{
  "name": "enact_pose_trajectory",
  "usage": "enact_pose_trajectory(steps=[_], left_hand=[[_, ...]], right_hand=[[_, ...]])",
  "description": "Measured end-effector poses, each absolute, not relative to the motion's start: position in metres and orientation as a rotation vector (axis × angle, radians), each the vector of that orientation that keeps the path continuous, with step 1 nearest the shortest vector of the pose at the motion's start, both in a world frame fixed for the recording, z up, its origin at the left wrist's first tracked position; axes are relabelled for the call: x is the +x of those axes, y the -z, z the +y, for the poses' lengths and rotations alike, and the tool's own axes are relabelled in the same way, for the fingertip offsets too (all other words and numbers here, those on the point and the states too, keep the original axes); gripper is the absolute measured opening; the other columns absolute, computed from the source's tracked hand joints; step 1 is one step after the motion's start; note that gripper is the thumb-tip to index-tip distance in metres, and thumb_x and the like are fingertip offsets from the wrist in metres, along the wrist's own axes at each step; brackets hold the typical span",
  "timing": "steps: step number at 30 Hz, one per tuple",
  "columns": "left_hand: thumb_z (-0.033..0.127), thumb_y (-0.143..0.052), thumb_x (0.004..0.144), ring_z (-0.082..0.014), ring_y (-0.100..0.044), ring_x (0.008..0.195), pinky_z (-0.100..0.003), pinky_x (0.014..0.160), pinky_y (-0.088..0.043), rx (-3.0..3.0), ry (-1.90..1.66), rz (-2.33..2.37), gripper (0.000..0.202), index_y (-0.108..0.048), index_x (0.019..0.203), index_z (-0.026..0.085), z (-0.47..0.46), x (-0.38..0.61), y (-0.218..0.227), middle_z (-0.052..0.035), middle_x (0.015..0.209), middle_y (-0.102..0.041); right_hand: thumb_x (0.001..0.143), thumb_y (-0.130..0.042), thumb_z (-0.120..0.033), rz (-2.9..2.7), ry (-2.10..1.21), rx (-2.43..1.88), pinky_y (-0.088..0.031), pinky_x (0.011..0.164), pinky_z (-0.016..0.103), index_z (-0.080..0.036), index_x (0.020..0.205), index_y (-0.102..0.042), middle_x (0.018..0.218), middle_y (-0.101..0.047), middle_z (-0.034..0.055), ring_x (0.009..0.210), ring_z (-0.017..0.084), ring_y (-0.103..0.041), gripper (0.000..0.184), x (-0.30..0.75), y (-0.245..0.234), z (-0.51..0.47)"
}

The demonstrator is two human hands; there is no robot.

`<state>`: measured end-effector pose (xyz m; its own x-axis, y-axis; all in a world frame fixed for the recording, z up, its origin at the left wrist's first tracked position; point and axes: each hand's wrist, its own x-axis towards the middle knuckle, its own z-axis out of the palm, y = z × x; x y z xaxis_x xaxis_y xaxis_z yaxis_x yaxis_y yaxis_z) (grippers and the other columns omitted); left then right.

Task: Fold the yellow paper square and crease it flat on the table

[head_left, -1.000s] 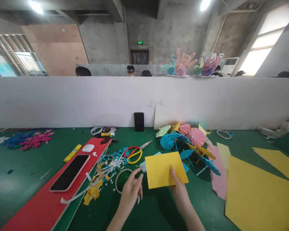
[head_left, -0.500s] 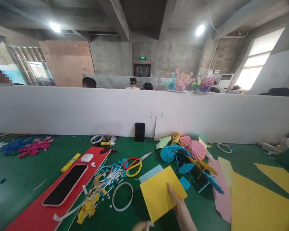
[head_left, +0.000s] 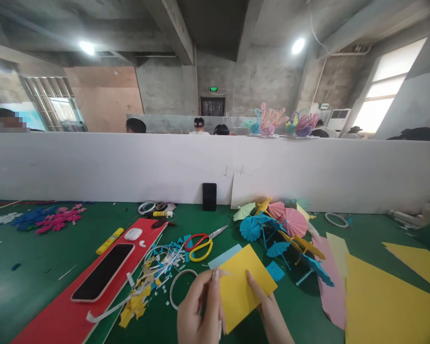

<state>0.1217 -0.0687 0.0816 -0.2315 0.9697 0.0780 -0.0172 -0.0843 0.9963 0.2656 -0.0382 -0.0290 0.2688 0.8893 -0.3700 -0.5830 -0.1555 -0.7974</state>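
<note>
Both hands hold a folded yellow paper square (head_left: 245,282) low over the green table (head_left: 39,267). My left hand (head_left: 200,310) pinches its left edge, fingers closed on it. The right side is gripped by my right hand (head_left: 268,308), thumb lying on top of the sheet. A pale blue paper piece (head_left: 222,256) peeks out behind the square. Red-and-yellow scissors (head_left: 200,241) lie just beyond, and a white tape ring (head_left: 175,286) sits by my left hand.
A phone (head_left: 102,272) and earbud case (head_left: 133,233) rest on a red strip (head_left: 57,315). Paper scraps (head_left: 154,267), a glue stick (head_left: 109,240), small paper umbrellas (head_left: 275,224), pink paper (head_left: 326,286) and big yellow sheets (head_left: 390,301) lie around. A white partition (head_left: 129,167) stands behind, with people beyond.
My left hand dropped out of view, then came back and took the square's left edge. The square has tilted and moved closer to me. The view has tipped upward.
</note>
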Motion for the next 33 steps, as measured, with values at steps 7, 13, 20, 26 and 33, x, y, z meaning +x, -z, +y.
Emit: enact_pose_trajectory(steps=[7, 13, 20, 26, 33], left_hand=[[0.05, -0.046, 0.087, -0.0225, -0.063, 0.084, -0.03, 0.071, -0.051, 1.788, -1.349, 1.333, 0.037, -0.067, 0.1, 0.022, -0.013, 0.113, -0.067, -0.0073, 0.085, -0.067], [0.053, -0.046, 0.087, -0.0258, -0.061, 0.1, -0.03, 0.077, -0.048, 1.728, -0.742, 1.12, 0.042, -0.064, 0.113, 0.026, 0.001, 0.081, -0.032, -0.0086, 0.104, -0.067], [0.051, -0.047, 0.086, -0.0135, -0.039, 0.052, -0.024, 0.05, -0.026, 1.726, -0.805, 1.061, 0.041, -0.057, 0.062, 0.019, -0.003, 0.083, -0.019, 0.0037, 0.056, -0.04], [0.057, -0.053, 0.079, -0.0124, -0.031, 0.05, -0.025, 0.05, -0.019, 1.679, -0.963, 1.189, 0.044, -0.044, 0.057, 0.02, 0.01, 0.076, -0.01, 0.0054, 0.054, -0.032], [0.052, -0.058, 0.078, -0.0119, -0.029, 0.053, -0.025, 0.052, -0.021, 1.658, -0.985, 1.154, 0.047, -0.033, 0.055, 0.02, -0.003, 0.098, -0.005, 0.0057, 0.054, -0.028]], right_hand=[[0.061, -0.08, -0.046, -0.474, -1.298, -1.06, -0.055, 0.083, 0.041, -0.01, 0.108, -0.065, 0.104, -0.073, 0.0128, 0.101, 0.034, -0.066, 0.061, 0.261, 0.014, -0.041], [0.056, -0.083, -0.046, -0.559, -1.257, -1.099, -0.057, 0.066, 0.039, -0.009, 0.087, -0.073, 0.081, -0.076, 0.0126, 0.077, 0.034, -0.071, 0.049, 0.255, 0.01, -0.042], [0.054, -0.079, -0.056, -0.611, -1.118, -1.166, -0.055, 0.062, 0.038, -0.013, 0.082, -0.071, 0.08, -0.075, 0.0114, 0.077, 0.033, -0.069, 0.052, 0.248, 0.018, -0.038], [0.058, -0.076, -0.06, -0.622, -0.917, -1.238, -0.047, 0.091, 0.04, -0.019, 0.097, -0.066, 0.111, -0.068, 0.0122, 0.113, 0.034, -0.055, 0.058, 0.259, 0.025, -0.035], [0.066, -0.065, -0.068, -0.637, -1.063, -1.119, -0.039, 0.103, 0.035, -0.024, 0.138, -0.042, 0.131, -0.058, 0.0087, 0.127, 0.027, -0.047, 0.088, 0.225, 0.039, -0.043]])
